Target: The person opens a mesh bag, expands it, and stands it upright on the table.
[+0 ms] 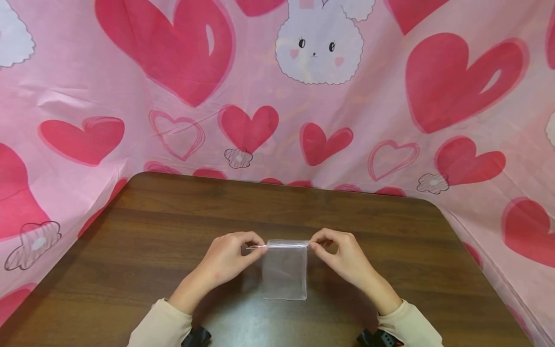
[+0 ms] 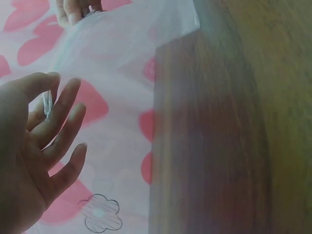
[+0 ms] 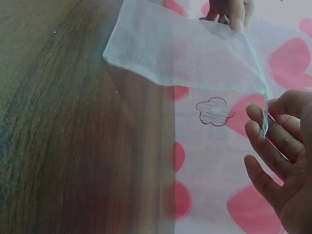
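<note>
A small sheer white drawstring pouch [image 1: 284,274] hangs between my two hands, its top edge stretched level. My left hand [image 1: 231,255] pinches the cord at the pouch's left top corner between thumb and forefinger. At the opposite corner, my right hand [image 1: 342,253] pinches the cord the same way. In the left wrist view, a cord loop hangs inside the left hand [image 2: 46,141], whose other fingers are spread. The right wrist view shows a twisted cord end [image 3: 264,122] by the right hand [image 3: 287,151], with the see-through pouch [image 3: 185,53] beyond. The pouch looks flat.
Beneath the hands lies a dark brown wooden table [image 1: 173,217] with rounded far corners. A pink cloth [image 1: 260,86] printed with red hearts and a white bunny hangs behind and along both sides. Black wrist devices [image 1: 197,336] sit at the cream sleeves [image 1: 162,325].
</note>
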### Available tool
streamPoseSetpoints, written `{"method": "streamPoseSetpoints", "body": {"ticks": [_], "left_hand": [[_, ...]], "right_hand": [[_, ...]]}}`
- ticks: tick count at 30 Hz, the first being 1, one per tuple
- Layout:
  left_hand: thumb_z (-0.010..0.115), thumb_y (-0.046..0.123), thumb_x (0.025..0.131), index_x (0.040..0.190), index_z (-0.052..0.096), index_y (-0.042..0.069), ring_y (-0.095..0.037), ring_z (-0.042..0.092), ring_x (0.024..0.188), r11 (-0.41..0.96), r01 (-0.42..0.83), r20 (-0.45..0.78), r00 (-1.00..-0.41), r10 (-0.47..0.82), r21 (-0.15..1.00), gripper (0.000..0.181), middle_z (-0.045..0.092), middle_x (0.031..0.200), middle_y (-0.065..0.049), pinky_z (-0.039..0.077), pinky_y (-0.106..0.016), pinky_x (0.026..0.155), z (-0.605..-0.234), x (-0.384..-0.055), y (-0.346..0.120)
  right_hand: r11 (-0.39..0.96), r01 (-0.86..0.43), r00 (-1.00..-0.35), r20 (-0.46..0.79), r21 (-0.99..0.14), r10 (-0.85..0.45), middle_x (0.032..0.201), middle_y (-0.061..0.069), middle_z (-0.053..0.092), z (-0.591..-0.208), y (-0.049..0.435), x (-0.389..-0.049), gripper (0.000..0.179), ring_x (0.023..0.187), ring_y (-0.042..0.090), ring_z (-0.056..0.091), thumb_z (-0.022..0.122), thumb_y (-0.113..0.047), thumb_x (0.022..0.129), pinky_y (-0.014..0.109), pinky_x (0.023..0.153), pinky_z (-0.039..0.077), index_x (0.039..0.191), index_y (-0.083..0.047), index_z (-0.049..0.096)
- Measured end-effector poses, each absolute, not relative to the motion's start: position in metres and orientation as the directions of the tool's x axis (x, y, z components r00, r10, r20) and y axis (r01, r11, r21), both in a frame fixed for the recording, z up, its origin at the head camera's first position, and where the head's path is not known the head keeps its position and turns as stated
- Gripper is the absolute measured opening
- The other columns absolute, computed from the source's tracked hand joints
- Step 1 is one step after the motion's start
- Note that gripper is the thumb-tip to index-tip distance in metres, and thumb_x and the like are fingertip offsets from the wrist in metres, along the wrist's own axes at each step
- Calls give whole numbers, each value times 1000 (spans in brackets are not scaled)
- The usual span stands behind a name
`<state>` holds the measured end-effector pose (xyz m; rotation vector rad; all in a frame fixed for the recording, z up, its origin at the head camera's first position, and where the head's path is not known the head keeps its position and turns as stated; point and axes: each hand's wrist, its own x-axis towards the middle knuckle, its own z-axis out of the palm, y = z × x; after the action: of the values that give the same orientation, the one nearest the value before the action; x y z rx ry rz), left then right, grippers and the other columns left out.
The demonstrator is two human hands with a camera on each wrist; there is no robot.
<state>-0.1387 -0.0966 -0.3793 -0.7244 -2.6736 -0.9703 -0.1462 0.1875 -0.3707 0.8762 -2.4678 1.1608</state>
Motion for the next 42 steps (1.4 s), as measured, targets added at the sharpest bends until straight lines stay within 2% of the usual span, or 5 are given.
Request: {"method": "streamPoseSetpoints", "body": {"ticks": [14,24,31,37,42], "left_hand": [[70,40,92,92,70,31,-6,56,73,681,463,330,-885,328,568,9,67,91,21,43,-31,68,-379,-138,-95],[72,37,91,93,70,34,-5,61,80,649,448,340,-893,295,615,5,68,93,22,47,-33,73,-381,-137,-94],[71,39,91,93,70,33,-2,60,80,635,433,343,-900,269,640,6,67,91,23,47,-32,73,-382,-137,-92],[69,41,92,92,70,31,-3,61,79,615,408,346,-911,224,675,10,67,90,23,48,-33,72,-382,-136,-89],[72,41,90,94,70,33,-2,60,74,603,389,337,-919,203,697,9,65,85,23,47,-31,68,-382,-136,-89]], "right_hand": [[512,-648,-761,492,-564,-423,79,-11,68,-368,190,-146,18,73,4,60,76,2,82,36,66,53,85,-15,70],[490,-592,-806,467,-640,-363,87,-5,73,-371,185,-140,13,78,6,64,75,-6,87,32,71,53,93,-18,74],[474,-554,-832,439,-685,-338,89,-8,72,-375,180,-133,11,79,7,64,73,-10,90,28,71,52,99,-16,73],[518,-498,-867,397,-695,-300,88,-9,71,-382,175,-129,16,77,7,61,79,-13,84,37,69,53,99,-13,73],[524,-479,-877,405,-705,-257,83,-11,70,-385,171,-128,14,75,6,60,81,-10,82,36,68,53,93,-13,73]]}}
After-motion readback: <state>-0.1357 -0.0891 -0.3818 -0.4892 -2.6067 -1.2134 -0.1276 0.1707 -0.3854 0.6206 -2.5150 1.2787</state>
